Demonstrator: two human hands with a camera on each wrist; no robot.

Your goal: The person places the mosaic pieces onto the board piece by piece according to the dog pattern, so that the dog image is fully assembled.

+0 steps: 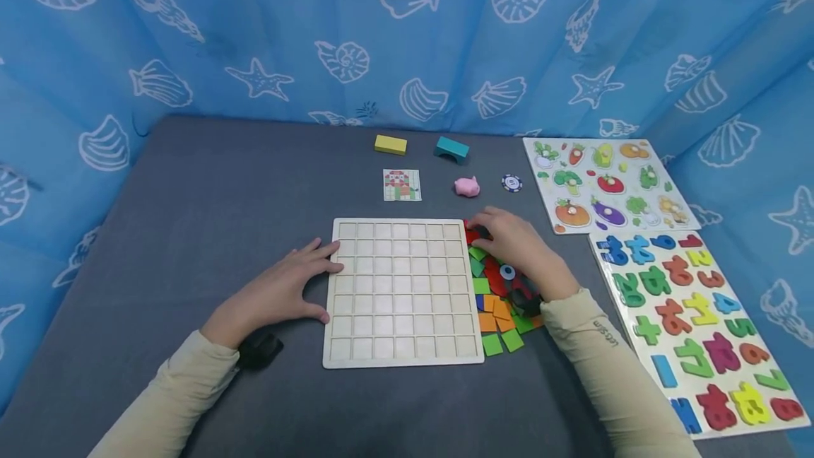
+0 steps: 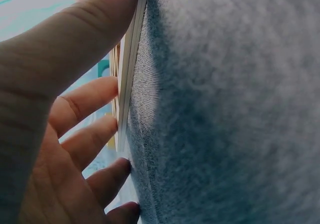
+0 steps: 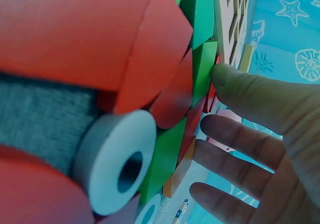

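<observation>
A square wooden grid board (image 1: 408,290) lies flat with its grid cells bare. My left hand (image 1: 280,288) rests at its left edge, thumb and fingers spread; the left wrist view shows fingertips (image 2: 111,90) against the board's side (image 2: 129,69). Over the board's upper right corner, my right hand (image 1: 511,242) reaches into a pile of coloured pieces. Its thumb and fingers are apart around a small red piece (image 1: 471,234); whether they touch it is unclear. Green tiles (image 1: 492,344), orange tiles (image 1: 487,321) and red pieces (image 1: 494,278) lie beside the board, partly hidden by the right arm.
A picture card (image 1: 402,185), a yellow block (image 1: 391,145), a teal arch block (image 1: 452,148), a pink pig (image 1: 467,186) and a poker chip (image 1: 511,183) stand beyond the board. Vegetable (image 1: 588,221) and number (image 1: 642,366) puzzle boards lie at right. A blue curtain (image 1: 356,13) hangs behind.
</observation>
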